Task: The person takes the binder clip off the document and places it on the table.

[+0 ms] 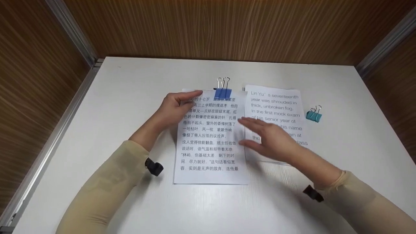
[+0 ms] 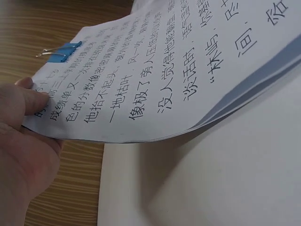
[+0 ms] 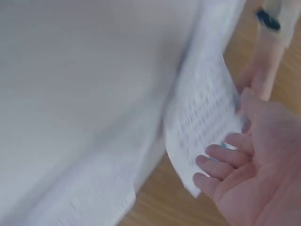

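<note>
My left hand (image 1: 174, 109) pinches the upper left edge of a stack of paper sheets (image 1: 211, 146) printed with Chinese text. At the top edge of that stack sits a blue binder clip (image 1: 223, 93), its wire handles pointing up and away. In the left wrist view the sheets (image 2: 141, 94) are lifted and curve, with the thumb on top and fingers beneath. Fingers extended and apart, my right hand (image 1: 273, 138) hovers by the stack's right edge. It looks blurred in the right wrist view, where the palm (image 3: 263, 188) overlaps the paper.
Right of the clipped stack lies a second stack of sheets (image 1: 273, 104) with English text, partly covered by the right hand. A teal binder clip (image 1: 313, 116) rests beside it on the white table (image 1: 143, 78). Wood-grain panels (image 1: 227, 29) enclose the back and sides.
</note>
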Motion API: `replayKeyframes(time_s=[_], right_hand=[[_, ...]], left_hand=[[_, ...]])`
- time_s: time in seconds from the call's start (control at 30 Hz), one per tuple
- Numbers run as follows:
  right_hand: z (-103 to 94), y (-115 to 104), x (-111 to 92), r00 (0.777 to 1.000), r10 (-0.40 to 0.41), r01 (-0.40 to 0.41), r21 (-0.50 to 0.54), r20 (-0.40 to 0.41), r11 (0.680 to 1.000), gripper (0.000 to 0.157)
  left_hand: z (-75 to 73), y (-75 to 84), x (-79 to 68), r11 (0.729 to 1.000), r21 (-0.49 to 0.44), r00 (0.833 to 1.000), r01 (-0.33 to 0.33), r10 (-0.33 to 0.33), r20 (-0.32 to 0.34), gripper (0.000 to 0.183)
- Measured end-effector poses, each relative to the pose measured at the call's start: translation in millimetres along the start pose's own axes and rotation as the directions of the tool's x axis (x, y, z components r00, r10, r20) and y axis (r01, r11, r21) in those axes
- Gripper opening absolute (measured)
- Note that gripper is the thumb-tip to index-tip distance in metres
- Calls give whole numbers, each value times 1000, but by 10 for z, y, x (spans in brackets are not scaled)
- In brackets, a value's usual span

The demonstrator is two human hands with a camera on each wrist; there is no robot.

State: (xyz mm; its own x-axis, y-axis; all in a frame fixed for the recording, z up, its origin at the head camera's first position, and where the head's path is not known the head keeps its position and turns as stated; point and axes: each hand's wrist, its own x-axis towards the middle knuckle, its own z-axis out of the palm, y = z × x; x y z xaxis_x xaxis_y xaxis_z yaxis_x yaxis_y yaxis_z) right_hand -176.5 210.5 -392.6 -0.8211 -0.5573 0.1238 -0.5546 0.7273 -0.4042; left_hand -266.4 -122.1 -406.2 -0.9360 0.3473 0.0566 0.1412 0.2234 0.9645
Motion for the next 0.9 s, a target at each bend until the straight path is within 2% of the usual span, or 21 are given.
replayKeyframes(time_s=[0.13,0.2,0.3,0.4,0.47,0.77,0.9], right_hand=[[-252,111,242,986,52,-34,117,-157,993,62],[-367,157,361,975,109,-72,193,-193,979,61],[-512,211,536,960,198,-129,314,-200,941,60],[-613,248,702,954,237,-144,411,-185,900,60],[-653,275,806,958,236,-140,451,-165,881,60],[-706,345,1137,987,155,-109,577,-32,810,62],[-690,345,1224,992,122,-122,590,39,798,64]], left_hand=[[19,25,-45,999,-7,999,-43,43,11,46],[24,40,-68,998,-6,998,-57,57,13,46],[29,59,-90,997,0,997,-81,81,17,46],[30,67,-98,994,-3,994,-107,107,22,45],[29,75,-105,992,-4,992,-125,125,26,45],[44,120,-143,988,-9,987,-152,152,42,43],[41,123,-147,987,-25,985,-159,160,56,43]])
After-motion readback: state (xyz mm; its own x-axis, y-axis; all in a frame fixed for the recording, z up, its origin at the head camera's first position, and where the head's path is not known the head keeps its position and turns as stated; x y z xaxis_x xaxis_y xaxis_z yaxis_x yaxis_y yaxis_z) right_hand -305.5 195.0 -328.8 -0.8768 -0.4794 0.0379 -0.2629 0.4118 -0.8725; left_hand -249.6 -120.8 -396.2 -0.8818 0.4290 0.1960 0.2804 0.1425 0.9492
